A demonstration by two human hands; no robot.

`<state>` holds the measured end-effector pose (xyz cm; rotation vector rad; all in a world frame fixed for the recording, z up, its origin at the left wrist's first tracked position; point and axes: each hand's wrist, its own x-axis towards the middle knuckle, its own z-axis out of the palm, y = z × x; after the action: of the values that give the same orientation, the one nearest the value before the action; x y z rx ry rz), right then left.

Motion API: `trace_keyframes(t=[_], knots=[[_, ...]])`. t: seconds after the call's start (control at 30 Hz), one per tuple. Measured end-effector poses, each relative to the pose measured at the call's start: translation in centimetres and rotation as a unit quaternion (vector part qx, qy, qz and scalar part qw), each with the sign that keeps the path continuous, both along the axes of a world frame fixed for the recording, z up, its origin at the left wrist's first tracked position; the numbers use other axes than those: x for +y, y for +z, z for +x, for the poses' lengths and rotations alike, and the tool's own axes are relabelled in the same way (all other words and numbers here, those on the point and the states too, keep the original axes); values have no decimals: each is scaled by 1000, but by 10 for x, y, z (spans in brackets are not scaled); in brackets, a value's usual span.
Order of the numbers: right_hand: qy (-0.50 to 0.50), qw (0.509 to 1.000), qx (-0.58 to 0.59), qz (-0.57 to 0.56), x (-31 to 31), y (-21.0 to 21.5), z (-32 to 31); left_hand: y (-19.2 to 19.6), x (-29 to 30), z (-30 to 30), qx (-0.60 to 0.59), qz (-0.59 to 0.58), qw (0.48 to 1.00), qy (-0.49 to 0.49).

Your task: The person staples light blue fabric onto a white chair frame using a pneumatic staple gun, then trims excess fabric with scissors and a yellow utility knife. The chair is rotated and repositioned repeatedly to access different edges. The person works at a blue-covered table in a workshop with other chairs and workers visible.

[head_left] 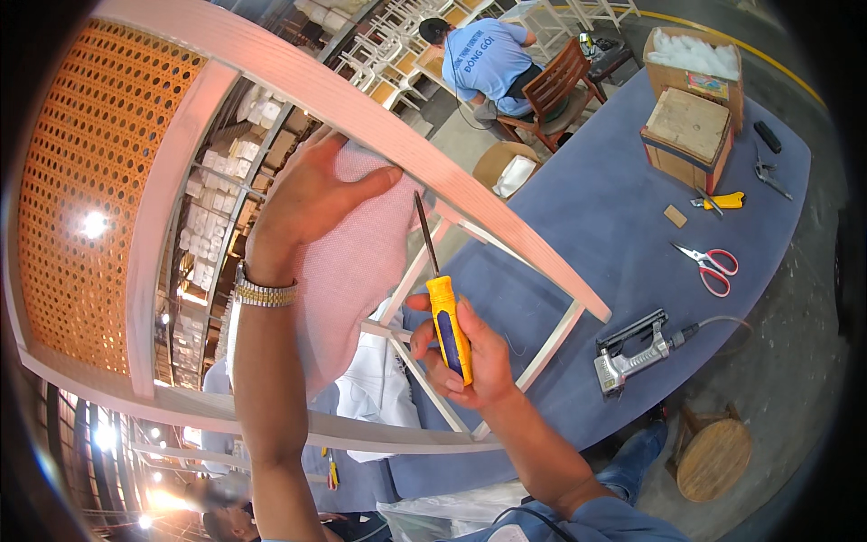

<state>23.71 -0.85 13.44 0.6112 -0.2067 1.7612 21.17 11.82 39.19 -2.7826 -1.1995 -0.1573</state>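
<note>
A pale wooden chair with a pink fabric seat and a woven cane back lies tipped on the worktable. My left hand, a metal watch at its wrist, grips the seat beside the frame rail. Its thumb stretches across the fabric, while the other fingers are partly hidden toward the seat's far edge. Closed around the yellow and dark blue handle of a screwdriver is my right hand. The dark shaft points up toward the rail, close to the seat's edge; whether its tip touches anything, I cannot tell.
On the blue-covered table lie a staple gun with a hose, scissors, a yellow cutter and pliers. Two boxes stand farther back. A stool is at right; a co-worker sits beyond.
</note>
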Motion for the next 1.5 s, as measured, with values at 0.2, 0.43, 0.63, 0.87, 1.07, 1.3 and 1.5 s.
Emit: trace_keyframes(t=[0.2, 0.43, 0.63, 0.87, 1.07, 1.3, 1.5], knots=[[-9, 999, 30, -43, -10, 21, 2, -2, -10, 6, 56, 91, 994, 28], [-18, 997, 49, -57, -11, 29, 3, -4, -7, 3, 77, 124, 988, 44], [-18, 997, 49, -49, -7, 23, 6, -13, -8, 0, 51, 165, 982, 77], [-18, 999, 35, -38, 1, 12, 2, -23, -5, -1, 47, 207, 973, 87], [-51, 997, -42, -39, -10, 9, 18, -23, -1, 0, 56, 186, 975, 107], [-43, 997, -57, -16, -6, 9, 19, -14, 12, -15, 38, 137, 989, 48], [-19, 998, -56, -37, -6, 17, 22, -14, 1, -2, 29, 116, 992, 40]])
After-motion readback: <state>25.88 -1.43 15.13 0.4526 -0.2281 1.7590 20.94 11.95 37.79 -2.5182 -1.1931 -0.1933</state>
